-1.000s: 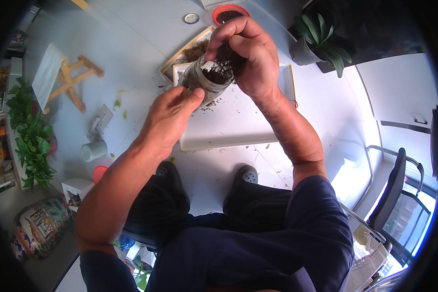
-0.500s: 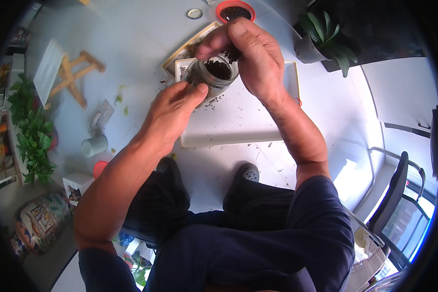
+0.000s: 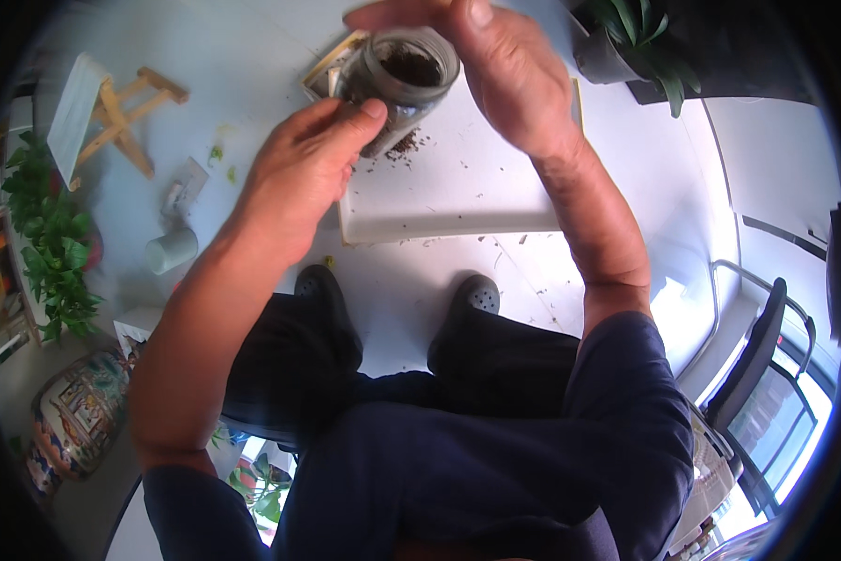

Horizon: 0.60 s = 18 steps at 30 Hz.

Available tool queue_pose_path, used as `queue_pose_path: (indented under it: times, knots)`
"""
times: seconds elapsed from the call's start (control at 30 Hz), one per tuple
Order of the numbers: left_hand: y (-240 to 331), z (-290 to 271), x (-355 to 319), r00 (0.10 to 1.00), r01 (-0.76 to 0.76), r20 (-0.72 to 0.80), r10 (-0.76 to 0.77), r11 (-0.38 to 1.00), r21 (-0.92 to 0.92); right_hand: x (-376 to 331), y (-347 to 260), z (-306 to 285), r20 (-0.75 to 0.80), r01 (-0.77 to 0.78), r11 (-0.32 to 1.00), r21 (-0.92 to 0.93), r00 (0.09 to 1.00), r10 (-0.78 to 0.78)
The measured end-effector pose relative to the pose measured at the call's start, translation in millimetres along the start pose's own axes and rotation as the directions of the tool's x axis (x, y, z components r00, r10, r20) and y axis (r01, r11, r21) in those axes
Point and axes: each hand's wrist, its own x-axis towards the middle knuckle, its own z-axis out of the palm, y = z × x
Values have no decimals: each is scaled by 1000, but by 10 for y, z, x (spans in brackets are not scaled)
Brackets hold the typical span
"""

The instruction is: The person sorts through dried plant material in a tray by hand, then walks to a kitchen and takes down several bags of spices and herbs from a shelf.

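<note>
Soil-filled jar (image 3: 404, 79) sits in left hand (image 3: 299, 178) grip, right hand (image 3: 495, 70) touching rim.

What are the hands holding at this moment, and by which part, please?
A glass jar of soil: the left hand grips its side, the right hand its rim.

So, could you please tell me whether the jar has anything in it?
Yes, partly filled: dark soil shows through the open mouth of the jar, held tilted between the left hand and the right hand.
</note>
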Motion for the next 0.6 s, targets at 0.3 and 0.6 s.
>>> queue_pose_path:
  times: [0.3,0.6]
  knots:
    - [-11,-284,-37,1000,-24,9,25,997,-79,67,594,-731,-254,-88,969,230,956,147]
    - [147,-707,-329,983,-146,-140,118,967,-208,-1258,2492,-871,-122,-196,417,-887,972,199]
